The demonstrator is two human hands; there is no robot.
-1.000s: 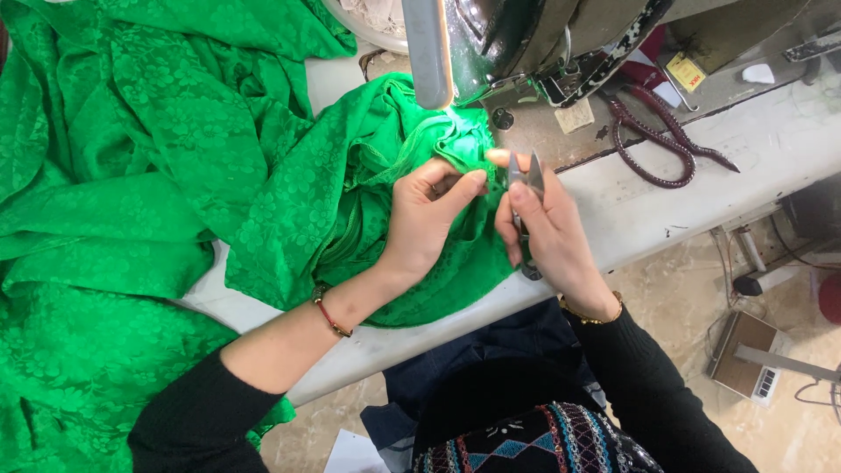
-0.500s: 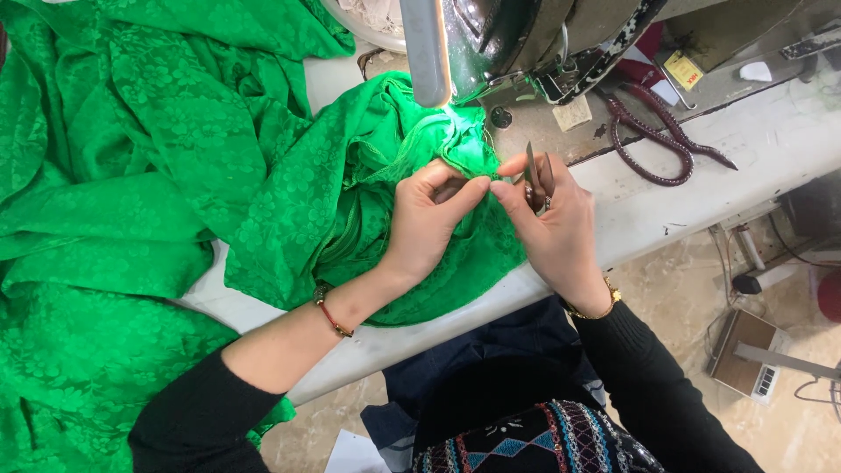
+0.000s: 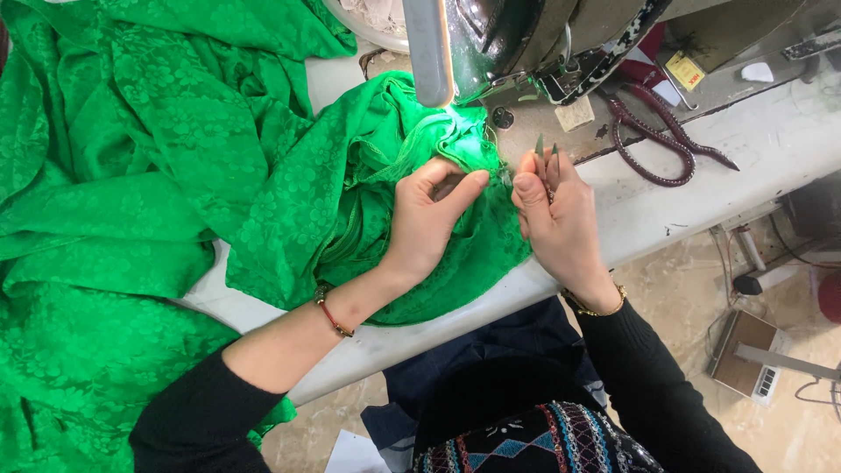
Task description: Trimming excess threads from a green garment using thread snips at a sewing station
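Green patterned fabric (image 3: pixel 289 201) lies bunched on the table under the sewing machine (image 3: pixel 526 44), pinched by the left hand (image 3: pixel 429 219), while the right hand (image 3: pixel 561 223), fingers clamped on thread snips (image 3: pixel 547 158), has now lifted them blades-up, clear of the seam.

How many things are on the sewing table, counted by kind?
Green fabric: 1
Sewing machine: 1
Thread snips, held in the right hand: 1
Dark red scissors: 1
Total: 4
The left hand pinches the fabric.
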